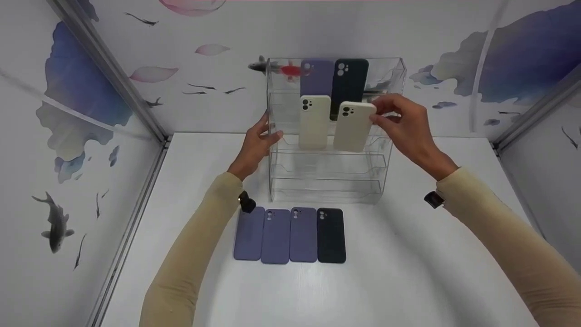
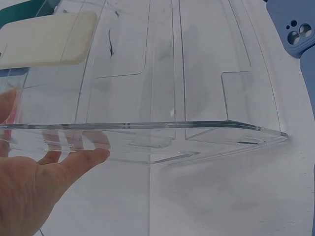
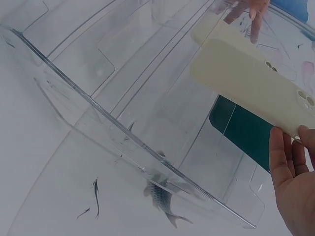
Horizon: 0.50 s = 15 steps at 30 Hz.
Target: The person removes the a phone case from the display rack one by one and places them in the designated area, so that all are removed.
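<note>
A clear acrylic display rack (image 1: 327,197) with stepped tiers stands on the white table. My left hand (image 1: 255,147) holds the rack's left side; in the left wrist view the fingers of that hand (image 2: 37,189) lie against the clear side wall. With thumb and fingers, my right hand (image 1: 406,125) pinches the upper right edge of a cream phone case (image 1: 353,129), which tilts slightly over a middle tier. Another cream phone case (image 1: 314,125) stands just left of it. Behind them, on a higher tier, are a purple phone case (image 1: 316,81) and a dark green phone case (image 1: 352,81).
In front of the rack, three purple phone cases (image 1: 275,238) and one dark phone case (image 1: 332,236) lie side by side on the table (image 1: 408,272). White panels (image 1: 327,27) printed with fish and petals rise behind and at both sides.
</note>
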Each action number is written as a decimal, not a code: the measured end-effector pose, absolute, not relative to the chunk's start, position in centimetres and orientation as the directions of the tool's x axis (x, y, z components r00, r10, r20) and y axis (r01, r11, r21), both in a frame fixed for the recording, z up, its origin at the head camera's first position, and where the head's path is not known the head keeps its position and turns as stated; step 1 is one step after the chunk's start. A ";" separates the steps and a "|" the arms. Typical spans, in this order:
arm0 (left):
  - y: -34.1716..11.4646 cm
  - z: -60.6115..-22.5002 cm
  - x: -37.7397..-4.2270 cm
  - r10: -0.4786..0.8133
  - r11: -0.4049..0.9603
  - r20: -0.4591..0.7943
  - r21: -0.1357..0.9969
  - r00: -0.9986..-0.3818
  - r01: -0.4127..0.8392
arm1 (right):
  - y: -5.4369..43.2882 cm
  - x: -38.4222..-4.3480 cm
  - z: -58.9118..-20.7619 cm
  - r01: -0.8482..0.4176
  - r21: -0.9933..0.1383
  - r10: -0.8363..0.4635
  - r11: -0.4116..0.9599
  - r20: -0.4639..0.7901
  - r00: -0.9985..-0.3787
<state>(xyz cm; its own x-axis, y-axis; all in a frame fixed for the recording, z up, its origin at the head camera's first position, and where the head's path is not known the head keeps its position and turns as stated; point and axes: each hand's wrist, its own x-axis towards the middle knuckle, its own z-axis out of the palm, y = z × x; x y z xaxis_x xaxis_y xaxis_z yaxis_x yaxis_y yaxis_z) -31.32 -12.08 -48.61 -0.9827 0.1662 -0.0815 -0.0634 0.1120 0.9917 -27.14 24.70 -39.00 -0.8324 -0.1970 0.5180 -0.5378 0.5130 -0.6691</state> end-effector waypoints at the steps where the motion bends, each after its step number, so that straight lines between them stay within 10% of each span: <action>1: -12.1 -48.7 -31.3 0.170 0.109 -0.078 0.992 -0.982 -0.060 | 24.7 -26.9 -39.0 -0.541 -0.669 -0.201 0.509 0.519 -0.831; 15: -12.2 -48.7 -31.4 0.182 0.100 -0.068 0.994 -0.981 -0.051 | 26.5 -24.2 -40.6 -0.535 -0.699 -0.206 0.474 0.503 -0.839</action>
